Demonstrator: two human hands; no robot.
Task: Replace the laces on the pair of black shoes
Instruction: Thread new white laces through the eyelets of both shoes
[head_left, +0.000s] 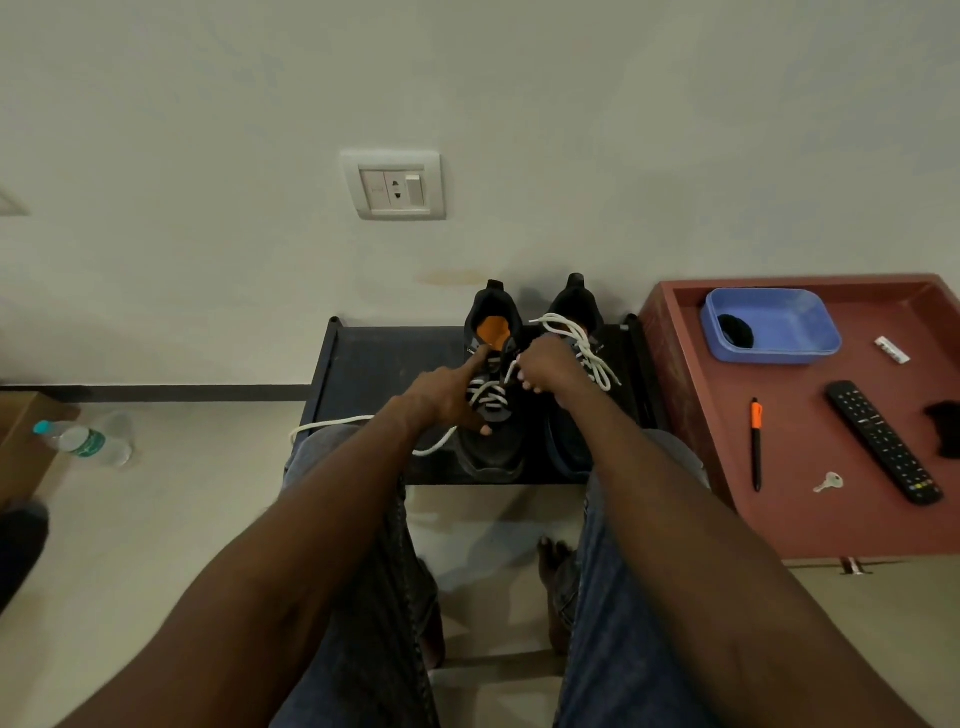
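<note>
Two black shoes stand side by side on a low black rack (374, 364), heels toward the wall. The left shoe (491, 441) has an orange insole and a white lace (485, 397) crossed through its lower eyelets; one loose end of that lace trails off to the left over my knee. My left hand (447, 392) rests on this shoe with the forefinger stretched onto its tongue. My right hand (545, 364) is curled and pinches the other end of that lace between the shoes. The right shoe (569, 441) carries a white lace (587, 348), laced and lying loose over its top.
A red-brown table (810, 519) stands at the right with a blue tray (769, 325), a pen (757, 441), a remote (883, 441) and a key (828, 483). A plastic bottle (83, 439) lies on the floor at left. A wall socket (395, 187) is above the rack.
</note>
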